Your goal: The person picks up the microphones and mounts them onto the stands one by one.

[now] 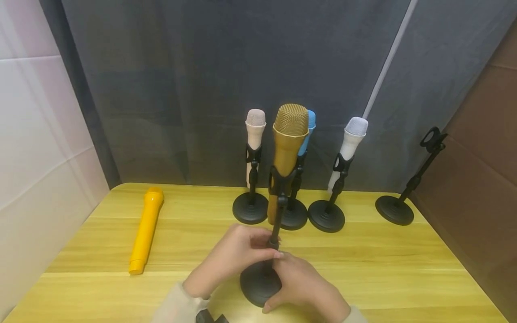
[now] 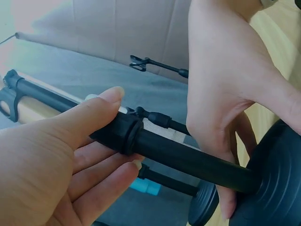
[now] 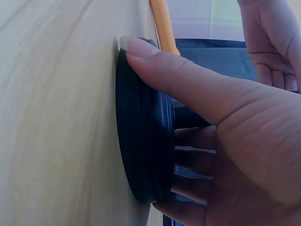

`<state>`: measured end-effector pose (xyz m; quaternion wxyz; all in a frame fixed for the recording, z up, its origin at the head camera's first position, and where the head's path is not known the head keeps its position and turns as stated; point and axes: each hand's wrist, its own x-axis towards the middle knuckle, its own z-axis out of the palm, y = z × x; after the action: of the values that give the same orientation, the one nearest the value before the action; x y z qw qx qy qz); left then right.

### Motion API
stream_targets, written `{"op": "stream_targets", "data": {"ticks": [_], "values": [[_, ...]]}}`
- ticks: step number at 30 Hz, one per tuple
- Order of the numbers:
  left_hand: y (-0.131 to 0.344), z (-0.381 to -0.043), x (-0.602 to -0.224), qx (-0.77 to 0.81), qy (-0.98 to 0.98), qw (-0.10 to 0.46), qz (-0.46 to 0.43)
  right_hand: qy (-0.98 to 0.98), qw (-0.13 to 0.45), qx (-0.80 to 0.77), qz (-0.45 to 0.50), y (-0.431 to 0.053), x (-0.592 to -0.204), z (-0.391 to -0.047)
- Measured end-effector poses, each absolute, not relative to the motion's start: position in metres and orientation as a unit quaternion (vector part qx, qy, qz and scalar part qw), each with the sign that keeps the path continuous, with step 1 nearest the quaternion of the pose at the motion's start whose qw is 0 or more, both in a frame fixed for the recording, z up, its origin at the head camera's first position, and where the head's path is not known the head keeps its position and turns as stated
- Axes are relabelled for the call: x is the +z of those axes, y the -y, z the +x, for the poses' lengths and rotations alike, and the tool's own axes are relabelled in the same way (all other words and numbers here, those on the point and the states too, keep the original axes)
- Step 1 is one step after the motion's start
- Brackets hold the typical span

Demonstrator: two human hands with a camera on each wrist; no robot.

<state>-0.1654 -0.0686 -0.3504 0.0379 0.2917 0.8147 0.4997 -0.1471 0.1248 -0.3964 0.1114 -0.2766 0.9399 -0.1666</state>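
Note:
A gold microphone point(image 1: 286, 152) sits in the clip of a black microphone stand point(image 1: 260, 285) at the table's front middle. My left hand point(image 1: 238, 249) holds the stand's pole, its thumb and fingers around the black collar point(image 2: 117, 134) in the left wrist view. Lower down, my right hand point(image 1: 300, 285) grips the round base point(image 3: 146, 122), thumb over the near edge and fingers along the other side. In the right wrist view, the base's underside is close to the wooden tabletop.
Behind stand a beige microphone point(image 1: 255, 130), a partly hidden blue microphone point(image 1: 311, 120) and a white microphone point(image 1: 350, 141), each on a black stand. An unfilled stand point(image 1: 412, 184) is at the back right. A yellow microphone point(image 1: 146, 231) lies on the table point(image 1: 194, 211) at left.

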Motion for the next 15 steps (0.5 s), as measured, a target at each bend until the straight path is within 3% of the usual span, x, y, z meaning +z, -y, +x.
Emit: {"op": "stream_targets", "data": {"ticks": [15], "values": [[0.0728,-0.1652,-0.3441,0.462,-0.827,0.037,0.318,-0.940,0.113,-0.166,-0.275,-0.1261,-0.3975,-0.1471]]}}
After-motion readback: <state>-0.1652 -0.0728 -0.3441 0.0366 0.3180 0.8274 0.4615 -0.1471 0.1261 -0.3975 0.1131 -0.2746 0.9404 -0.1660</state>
